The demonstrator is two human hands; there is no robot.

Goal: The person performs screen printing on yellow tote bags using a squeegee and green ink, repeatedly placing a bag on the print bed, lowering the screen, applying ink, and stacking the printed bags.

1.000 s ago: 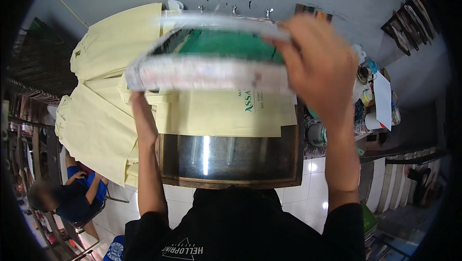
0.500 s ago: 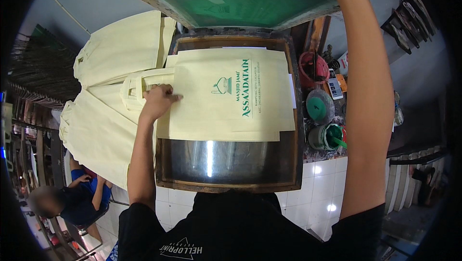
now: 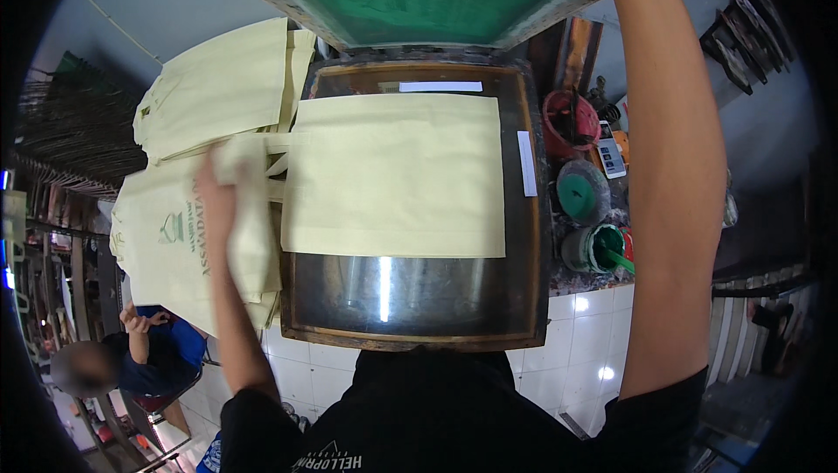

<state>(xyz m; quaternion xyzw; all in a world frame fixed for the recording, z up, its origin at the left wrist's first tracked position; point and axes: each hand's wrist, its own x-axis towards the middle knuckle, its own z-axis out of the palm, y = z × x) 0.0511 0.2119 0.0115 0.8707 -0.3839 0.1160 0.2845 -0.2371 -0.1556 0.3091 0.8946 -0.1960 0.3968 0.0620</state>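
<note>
Left hand [image 3: 218, 198] blurred over cream rectangular fabric bag [image 3: 153, 268], can't tell grip; right hand, grip out of view; green print [image 3: 172, 229] may smear if rubbed wet

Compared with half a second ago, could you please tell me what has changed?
The printed bag has moved left off the board, along with the left hand, whose grip is too blurred to tell, uncovering a plain bag. The green screen stays raised; the pot and phone are unmoved.
</note>
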